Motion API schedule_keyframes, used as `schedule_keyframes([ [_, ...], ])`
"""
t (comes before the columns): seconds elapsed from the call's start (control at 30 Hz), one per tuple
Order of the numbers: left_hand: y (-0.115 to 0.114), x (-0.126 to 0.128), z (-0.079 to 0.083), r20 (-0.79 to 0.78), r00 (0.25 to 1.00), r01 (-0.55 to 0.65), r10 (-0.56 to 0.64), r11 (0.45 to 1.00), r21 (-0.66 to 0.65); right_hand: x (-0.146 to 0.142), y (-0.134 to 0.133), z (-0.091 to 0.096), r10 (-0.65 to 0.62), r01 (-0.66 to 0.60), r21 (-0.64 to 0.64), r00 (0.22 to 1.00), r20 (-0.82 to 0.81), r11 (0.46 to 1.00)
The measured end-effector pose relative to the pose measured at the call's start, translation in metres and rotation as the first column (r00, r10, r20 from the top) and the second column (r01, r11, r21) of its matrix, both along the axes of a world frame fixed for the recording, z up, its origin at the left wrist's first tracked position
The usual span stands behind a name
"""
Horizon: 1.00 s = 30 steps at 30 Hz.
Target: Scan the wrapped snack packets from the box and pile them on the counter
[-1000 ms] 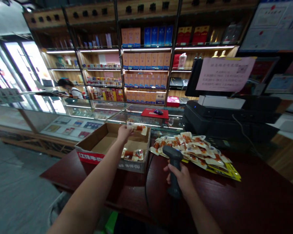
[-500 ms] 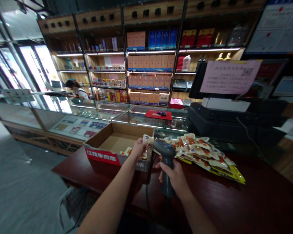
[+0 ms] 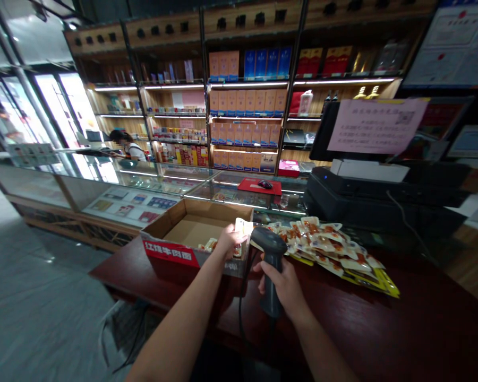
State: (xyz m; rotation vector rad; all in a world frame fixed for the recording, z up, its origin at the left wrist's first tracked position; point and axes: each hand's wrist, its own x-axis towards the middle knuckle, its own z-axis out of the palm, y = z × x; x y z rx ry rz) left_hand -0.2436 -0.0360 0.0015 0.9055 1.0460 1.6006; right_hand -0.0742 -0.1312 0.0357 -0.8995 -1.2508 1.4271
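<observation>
My right hand [image 3: 282,284] is wrapped round the handle of a dark grey barcode scanner [image 3: 271,265], its head tilted to the left. Between the fingers of my left hand [image 3: 229,242] is a small white snack packet [image 3: 244,227], right in front of the scanner's head. That hand is over the right end of an open cardboard box [image 3: 191,231], which has a red label. A few similar packets [image 3: 209,244] lie in the box, partly hidden by my left hand. To the right of the scanner, a heap of snack packets [image 3: 326,246] lies on the dark red table.
Yellow packages [image 3: 386,284] stick out under the heap. Behind stand a black monitor with a pink notice [image 3: 376,124], a red mat with a mouse [image 3: 258,185] and a glass counter [image 3: 175,180]. The scanner's cable [image 3: 240,313] hangs below. Another person [image 3: 133,148] is at the far counter.
The packet in my left hand has turned a little and shows more of its pale face to the scanner. The scanner has hardly moved. The view has shifted slightly.
</observation>
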Motion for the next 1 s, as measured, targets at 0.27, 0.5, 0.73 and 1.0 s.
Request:
schedule_keyframes([
  [0.27,0.002,0.000,0.005,0.121,0.992,-0.021,0.031,0.996,-0.081,0.011,0.003,-0.007,-0.034,0.034,-0.003,0.999,0.000,0.999],
  [0.5,0.012,0.003,0.013,0.027,0.995,-0.091,0.094,0.992,-0.091,0.053,0.016,-0.026,-0.196,0.195,-0.065,0.980,-0.022,0.979],
  [0.73,0.066,0.058,0.036,-0.261,0.965,0.015,-0.042,0.995,-0.103,0.090,0.027,-0.040,-0.322,0.319,-0.100,0.946,-0.025,0.943],
  [1.0,0.136,0.111,0.021,-0.512,0.850,-0.008,-0.123,0.969,-0.246,0.123,0.030,-0.044,-0.420,0.416,-0.081,0.906,-0.049,0.906],
])
